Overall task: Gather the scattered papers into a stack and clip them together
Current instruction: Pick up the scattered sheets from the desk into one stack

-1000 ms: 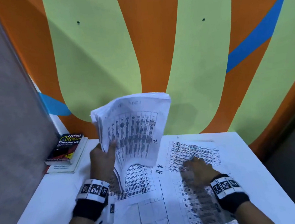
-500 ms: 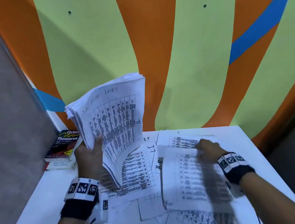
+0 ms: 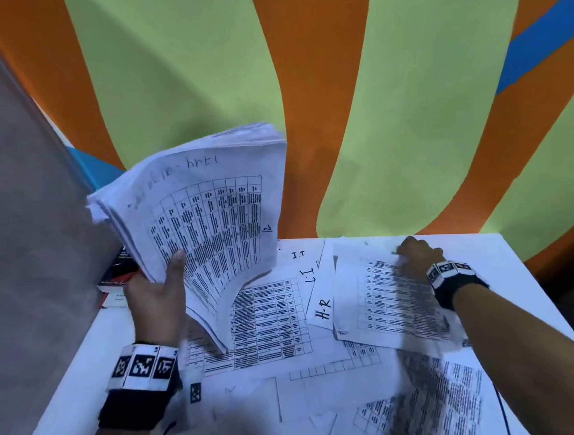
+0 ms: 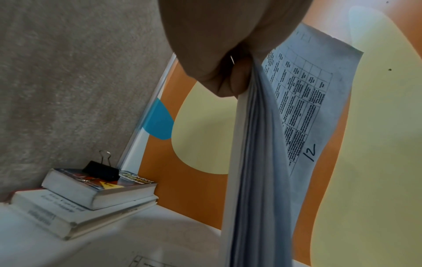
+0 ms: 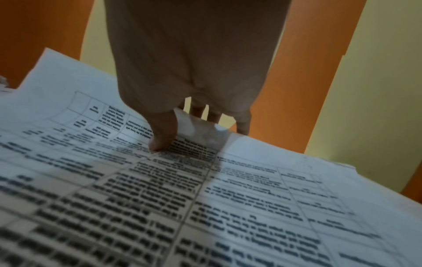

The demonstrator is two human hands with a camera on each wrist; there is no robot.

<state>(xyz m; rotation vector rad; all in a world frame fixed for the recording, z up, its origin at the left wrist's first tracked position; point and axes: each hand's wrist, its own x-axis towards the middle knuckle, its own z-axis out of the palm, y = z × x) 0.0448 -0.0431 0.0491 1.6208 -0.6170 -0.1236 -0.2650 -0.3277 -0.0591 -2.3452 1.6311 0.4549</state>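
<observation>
— Left hand (image 3: 156, 298) up off the table (image 3: 70, 399), clamped on the gathered stack (image 3: 210, 223): thumb across the printed face, fingers behind. Held tilted above the table's left side, lower corner drooping toward the loose sheets (image 3: 269, 321).

— From the left wrist, same grip: stack (image 4: 258, 162) seen edge-on, pages fanning a little, "12" handwritten near one corner.

— Right hand (image 3: 415, 255) at the far right part of the table, pinching the far edge of a single printed sheet (image 3: 384, 299). Thumb (image 5: 163, 133) on top, fingers under the edge. Sheet blurred, near end lifted over the others.

— Rest of the scattered papers spread across the middle and near edge, overlapping; one marked "H-R" just left of that sheet.

— Black binder clip (image 4: 101, 170) resting on top of two stacked books (image 4: 91, 196) at the far left corner, well apart from both hands.

— Striped orange-and-green wall (image 3: 353, 74) behind the far edge.
</observation>
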